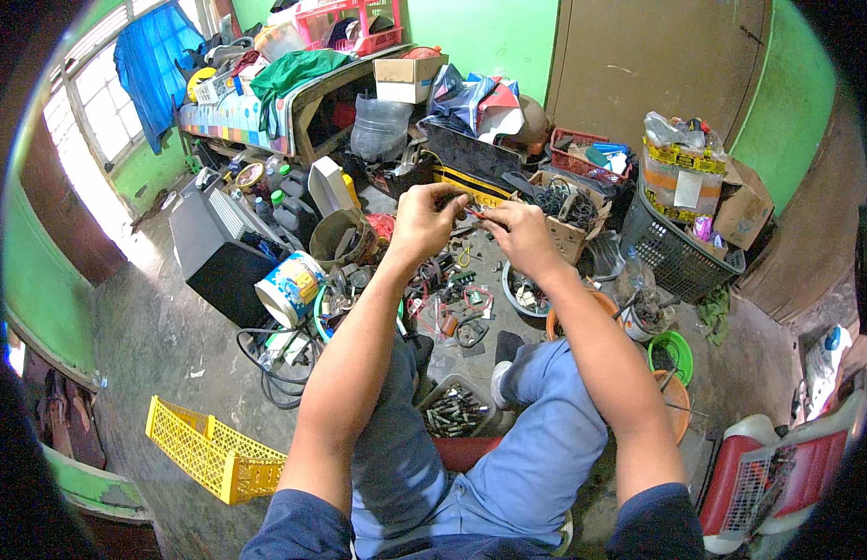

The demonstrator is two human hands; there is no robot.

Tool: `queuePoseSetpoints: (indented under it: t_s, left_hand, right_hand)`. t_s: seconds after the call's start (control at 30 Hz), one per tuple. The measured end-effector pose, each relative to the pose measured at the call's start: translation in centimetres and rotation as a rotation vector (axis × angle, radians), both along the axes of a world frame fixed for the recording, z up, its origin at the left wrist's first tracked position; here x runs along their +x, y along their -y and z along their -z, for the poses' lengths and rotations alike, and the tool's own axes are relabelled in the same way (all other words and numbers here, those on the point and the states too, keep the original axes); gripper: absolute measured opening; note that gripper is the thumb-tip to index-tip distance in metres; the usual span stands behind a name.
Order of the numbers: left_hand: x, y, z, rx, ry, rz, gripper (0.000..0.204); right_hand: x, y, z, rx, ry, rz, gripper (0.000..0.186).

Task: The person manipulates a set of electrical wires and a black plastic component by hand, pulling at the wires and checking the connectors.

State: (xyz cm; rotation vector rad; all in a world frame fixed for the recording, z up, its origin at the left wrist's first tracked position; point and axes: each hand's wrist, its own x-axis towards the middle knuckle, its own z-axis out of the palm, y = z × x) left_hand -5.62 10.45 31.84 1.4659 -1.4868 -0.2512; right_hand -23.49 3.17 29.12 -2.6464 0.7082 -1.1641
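Note:
My left hand (432, 217) is raised in the middle of the view, its fingers closed on a small dark piece (460, 200) too small to make out. Just to its right, my right hand (516, 233) pinches a thin red-orange item (476, 213), perhaps a wire or tool, against that piece. Below them on the floor lie loose electronic parts (452, 299), wires and bits of plastic. Between my legs is a clear tub (457, 408) of small metal pieces.
A yellow crate (186, 434) lies at lower left, near a black cable and white bucket (286, 289). Bowls and buckets (670, 359) sit at right, with a grey basket (685, 252) and a red-white object (825, 467). A cluttered bench (237, 126) stands behind.

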Motion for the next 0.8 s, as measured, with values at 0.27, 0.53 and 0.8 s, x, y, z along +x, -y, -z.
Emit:
queuePoseSetpoints:
  t_s: [0.27,0.53,0.8]
  left_hand:
    - [-0.8,-0.1,-0.3,-0.094,0.047,0.068,0.021]
    - [-1.2,-0.4,-0.9,-0.017,0.215,0.17,0.022]
    - [-0.4,-0.6,-0.8,0.071,0.166,0.172,0.02]
  right_hand:
    - [-2.1,-0.4,-1.5,0.273,0.168,-0.1,0.017]
    - [-2.9,0.0,-1.4,0.201,0.244,-0.004,0.015]
    - [-2.7,-0.1,-1.3,0.274,0.171,-0.057,0.016]
